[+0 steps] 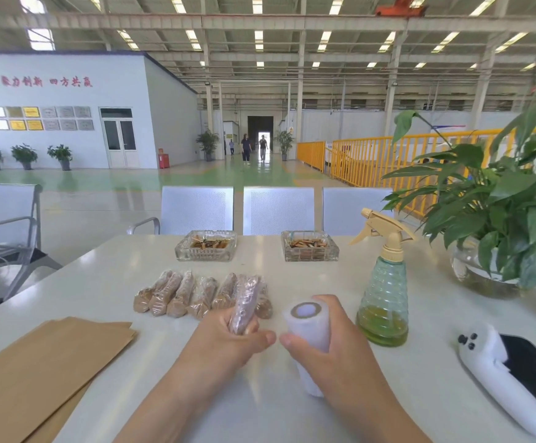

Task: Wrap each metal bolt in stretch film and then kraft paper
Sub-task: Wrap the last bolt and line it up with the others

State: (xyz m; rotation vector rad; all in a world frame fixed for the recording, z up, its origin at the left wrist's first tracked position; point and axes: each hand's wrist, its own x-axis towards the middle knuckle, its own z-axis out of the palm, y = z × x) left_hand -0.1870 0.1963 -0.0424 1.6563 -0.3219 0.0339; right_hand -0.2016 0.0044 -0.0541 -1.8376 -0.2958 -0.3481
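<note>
From the head view, the left hand [228,334] has its fingers curled round a bolt [244,306] that is already sheathed in clear film, holding it tilted up and away over the worktop [106,276]. The right hand [330,340] grips the roll of stretch film [308,327] around its body, core end facing the camera, just beside the left thumb. Whether a strand of film still joins roll and bolt cannot be told. Behind the hands lies a row of wrapped bolts [202,294], brownish under glossy film, and the kraft paper sheets [46,362] wait at the near left, well apart from the row. The step in hand looks like finishing the film layer: to do it well, keep the film taut, tear it close to the bolt, and smooth the loose tail flat so it clings. A spray bottle [384,292] stands near the right hand, so the roll should be swung with care.
</note>
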